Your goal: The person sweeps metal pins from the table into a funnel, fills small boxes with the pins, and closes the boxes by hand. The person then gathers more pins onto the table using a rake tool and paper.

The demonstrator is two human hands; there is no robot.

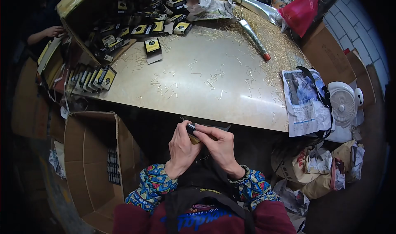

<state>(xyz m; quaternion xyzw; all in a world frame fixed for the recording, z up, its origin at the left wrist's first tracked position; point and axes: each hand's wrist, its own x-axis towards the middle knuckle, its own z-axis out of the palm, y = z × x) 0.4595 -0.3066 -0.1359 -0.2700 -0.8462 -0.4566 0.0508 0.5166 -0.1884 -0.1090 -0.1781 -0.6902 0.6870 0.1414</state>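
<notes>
In front of my body, just below the table's near edge, I hold a small black and yellow box [193, 138] between both hands. My left hand [181, 146] is closed around its left side. My right hand [218, 148] pinches it from the right, thumb and fingers near its dark upper end. Fingers cover most of the box. Beyond the hands, bent metal wire pieces [212, 82] lie scattered on the metal tabletop [136, 79]. One similar box [153, 47] lies there with its flap open.
Many black and yellow boxes [156, 26] are heaped at the back left; a row of them [97, 77] stands at the left edge. A cardboard carton [76, 151] stands below left. Newspaper [305, 114] and a white fan [342, 104] are right. Another person's hand [53, 31] shows far left.
</notes>
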